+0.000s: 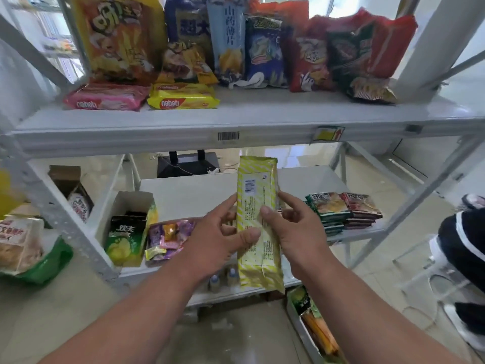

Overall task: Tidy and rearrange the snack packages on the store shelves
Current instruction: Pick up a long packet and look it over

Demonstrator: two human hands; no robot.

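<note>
Both arms stretched out forward, meeting in front of the lower shelf (199,185). Left hand (220,240) gripping the long yellow wafer pack (258,222) from its left side, thumb pressed across the printed back, fingers tucked behind. Right hand (294,227) pinching the same pack from the right, thumb on the front, index finger along the edge. Pack held upright in the air, barcode side facing the camera, just below the upper shelf (236,116) edge.

Up top: pink nabati pack (105,99) and yellow nabati pack (183,99) lying flat side by side near the front, with a row of chip bags (265,51) standing behind, some leaning. On the lower shelf, left of the hands: a white open box (126,206) with a green chip bag (126,237) inside, then a bag of purple candy (168,237) partly hidden by the left hand. To the right, stacks of small green and red packets (343,208), partly behind the right hand. Small bottles (223,277) peeking out under the wrists. Far right, somebody's dark trouser leg (464,245).
</note>
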